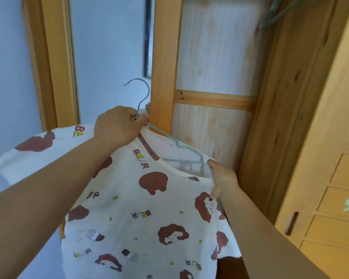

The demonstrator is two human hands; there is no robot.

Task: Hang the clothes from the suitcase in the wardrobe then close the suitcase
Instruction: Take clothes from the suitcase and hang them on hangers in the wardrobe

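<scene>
Wooden wardrobe [214, 57] behind cream bear-print shirt [141, 208]; left hand [119, 125] grips hanger [141, 101] neck; right hand [222, 178] pinches shirt's neckline.

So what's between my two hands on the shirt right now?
In the head view, the hanger's teal arm and the shirt's brown-trimmed neckline span that stretch.

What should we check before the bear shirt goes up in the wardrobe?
1. Left hand grips the hanger at its neck: ok.
2. Right hand pinches the shirt at the neckline: ok.
3. Hanger arm sits inside the neck opening on the right side: ok; the left side is hidden by the hand: cannot tell.
4. Hook is free and points up: ok.
5. Wardrobe rail in view to aim for: cannot tell.
6. Shirt hangs straight: not ok, it is tilted and bunched.
</scene>
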